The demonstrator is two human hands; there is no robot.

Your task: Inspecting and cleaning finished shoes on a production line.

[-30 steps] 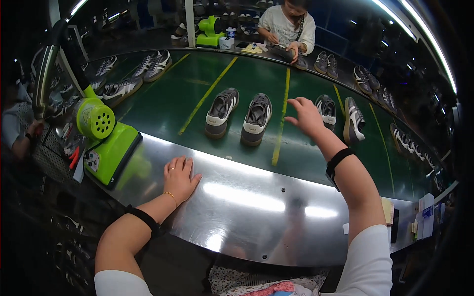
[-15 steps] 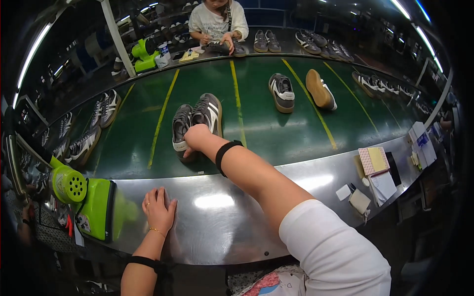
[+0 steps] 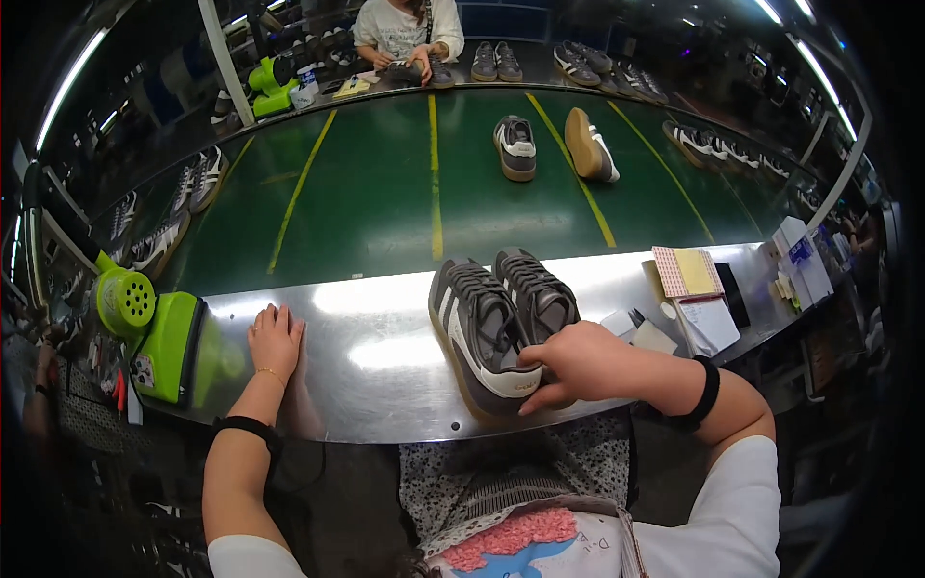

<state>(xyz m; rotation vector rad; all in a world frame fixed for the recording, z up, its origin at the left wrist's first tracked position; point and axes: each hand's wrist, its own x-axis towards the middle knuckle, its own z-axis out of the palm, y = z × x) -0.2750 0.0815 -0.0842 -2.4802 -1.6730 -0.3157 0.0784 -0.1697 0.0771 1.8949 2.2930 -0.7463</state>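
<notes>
Over the near edge of the metal table (image 3: 337, 395), my right hand (image 3: 588, 364) grips a pair of dark grey sneakers by their heels. The nearer left sneaker (image 3: 470, 337) has white side stripes, a white heel patch and a gum-coloured sole. Beside it, the other sneaker (image 3: 532, 287) points the same way, toes toward the belt; my fingers partly hide its heel. My left hand (image 3: 276, 337) lies flat on the metal with fingers stretched, holding nothing, near a bright green machine (image 3: 171, 347).
Beyond the table runs a green conveyor belt (image 3: 366, 193) with yellow lines. An upright sneaker (image 3: 515, 149) and a tipped sneaker (image 3: 590, 146) lie on it. Notebooks and papers (image 3: 708, 323) sit at the right. A co-worker (image 3: 409, 39) handles a shoe across the belt.
My right hand has drawn the pair of sneakers off the belt, toward me and to the right, over the metal table. My left hand stays flat on the metal. The view has shifted.
</notes>
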